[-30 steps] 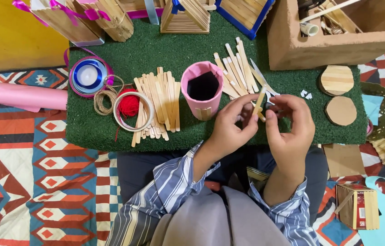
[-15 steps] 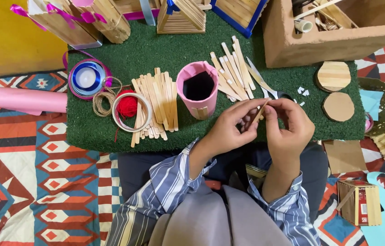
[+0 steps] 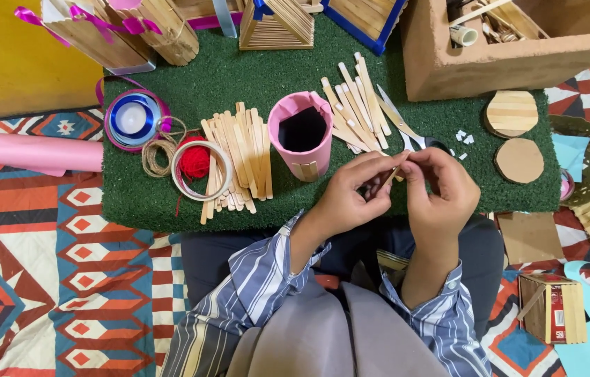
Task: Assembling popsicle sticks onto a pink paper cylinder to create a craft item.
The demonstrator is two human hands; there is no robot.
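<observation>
A: Stick (image 3: 387, 178), thin and pale, wooden. Whereabouts?

B: Just right of the pink cup (image 3: 302, 136) and a little nearer the body, lifted off the green mat (image 3: 239, 70), slanting between both hands.

A: Grip?

B: Pinched at the lower end by thumb and fingertips of the left hand (image 3: 347, 199), remaining fingers curled in. Pinched at the upper end by the right hand (image 3: 441, 188), fingers bunched tight around the tip. Hard to tell how much of the stick hides under the right fingers.

A: Handling?

B: Looks light, stiff and flat, probably smooth enough to slip from a loose pinch. Likely to snap if bent hard across the middle. Best taken by the flat faces near the two ends, as here.

A: Around the cup?

B: Left of the cup, touching or nearly so, a heap of like sticks (image 3: 236, 164); further left, red yarn (image 3: 196, 162) inside a tape ring (image 3: 226, 169), then twine (image 3: 159, 150) and a blue ribbon spool (image 3: 131, 119). Right of the cup and further from the body, more sticks fanned out (image 3: 351, 105), with scissors (image 3: 407, 129) beside them. Well to the right, two wooden discs (image 3: 511, 113).
</observation>
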